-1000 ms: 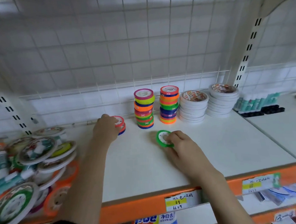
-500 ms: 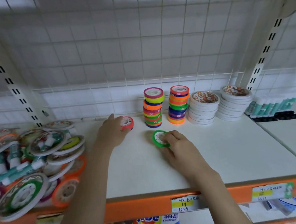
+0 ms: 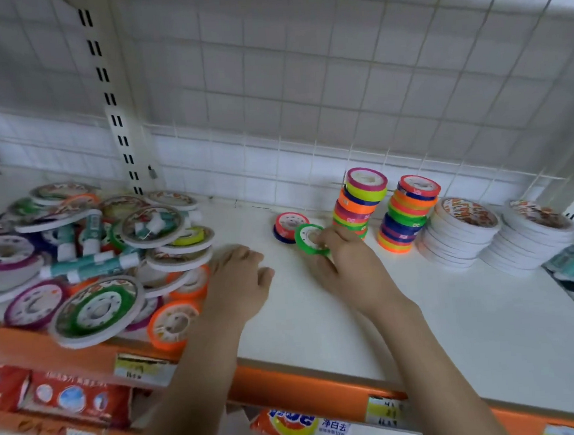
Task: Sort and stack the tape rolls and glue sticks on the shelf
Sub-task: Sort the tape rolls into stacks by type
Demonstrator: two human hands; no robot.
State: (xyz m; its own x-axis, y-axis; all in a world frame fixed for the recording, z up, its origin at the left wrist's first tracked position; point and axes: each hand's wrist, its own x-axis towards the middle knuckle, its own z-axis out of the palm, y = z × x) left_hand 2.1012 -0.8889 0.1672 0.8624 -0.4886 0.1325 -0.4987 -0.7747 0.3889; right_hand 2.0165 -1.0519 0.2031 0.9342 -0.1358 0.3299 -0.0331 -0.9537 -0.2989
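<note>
Two hands work over a white shelf [image 3: 456,324] with an orange front edge [image 3: 311,390] and a wire-grid back [image 3: 303,80]. Right hand [image 3: 353,267] pinches a green roll [image 3: 305,238], tilted, just beside a red-and-blue pair [image 3: 288,225]. Left hand [image 3: 239,285] rests empty, fingers loosely curled (near the mixed pile [image 3: 88,258]). Stacks [image 3: 362,202] stand at the back.

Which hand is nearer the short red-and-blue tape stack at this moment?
Right. The right hand holds the green tape roll right beside the red-and-blue stack. The left hand rests lower left on the shelf, near the unsorted pile.
</note>
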